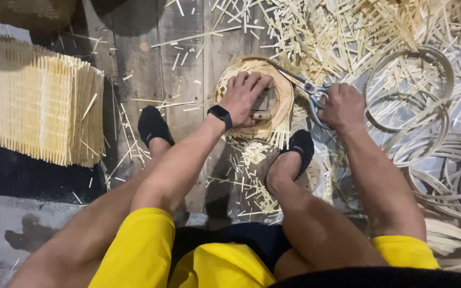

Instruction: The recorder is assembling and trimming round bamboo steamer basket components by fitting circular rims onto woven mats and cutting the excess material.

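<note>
My left hand (244, 97), with a black wristband, presses down on a round woven bamboo basket piece (281, 101) lying on the plank floor. Its fingers spread over the rim and a small wooden block inside it. My right hand (341, 105) grips the handles of metal scissors (301, 84), whose blades reach along the basket's upper right rim. Cut strip ends stick out below the basket. My feet in black socks rest on either side of it.
A stack of flat woven bamboo mats (38, 101) stands at the left. Several bent bamboo hoops (420, 114) lie at the right. Loose bamboo offcuts (337, 32) cover the floor at the top and under my legs.
</note>
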